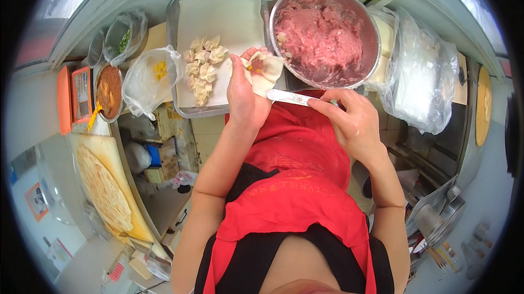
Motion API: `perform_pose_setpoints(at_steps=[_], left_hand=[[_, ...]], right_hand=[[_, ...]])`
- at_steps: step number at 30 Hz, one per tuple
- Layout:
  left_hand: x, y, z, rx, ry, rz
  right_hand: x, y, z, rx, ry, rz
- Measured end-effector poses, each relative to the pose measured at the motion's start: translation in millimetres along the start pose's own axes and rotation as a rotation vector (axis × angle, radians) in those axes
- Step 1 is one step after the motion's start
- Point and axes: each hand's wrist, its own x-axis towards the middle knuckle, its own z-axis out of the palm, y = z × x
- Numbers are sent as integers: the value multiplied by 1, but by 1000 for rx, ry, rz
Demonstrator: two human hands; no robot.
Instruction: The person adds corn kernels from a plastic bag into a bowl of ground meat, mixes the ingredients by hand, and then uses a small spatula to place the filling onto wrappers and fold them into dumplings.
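Observation:
My left hand cradles a square dough wrapper with a dab of pink meat filling and a yellow bit on it. In my right hand is a flat white spreading stick, its tip at the wrapper's lower corner. Several folded wontons sit in a cluster on the lined metal tray, left of my left hand. Beyond my right hand stands a steel bowl of pink minced meat.
A plastic-lined container with yellow pieces sits left of the tray, near a bowl of reddish-brown sauce and a bowl of chopped greens. Plastic-wrapped stock lies at right. A flatbread rests on a board at lower left.

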Motion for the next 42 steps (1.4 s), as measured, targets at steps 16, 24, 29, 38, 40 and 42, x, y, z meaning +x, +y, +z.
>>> perform_pose_setpoints(at_steps=[16,24,29,38,40,42], left_hand=[[-24,8,-6,196,83,-42],[-19,45,-58,1220,62,554],[-7,62,-60,2084,-142,789],[18,22,-61,2015,-399,440],[19,22,-62,2041,-414,461],[22,22,-67,2041,-449,501]], right_hand=[[16,-14,31,-12,46,-41],[11,17,3,-134,92,43],[12,52,-5,-294,-81,115],[20,66,19,-359,-209,97],[20,65,16,-322,-234,135],[17,68,12,-238,-240,164]])
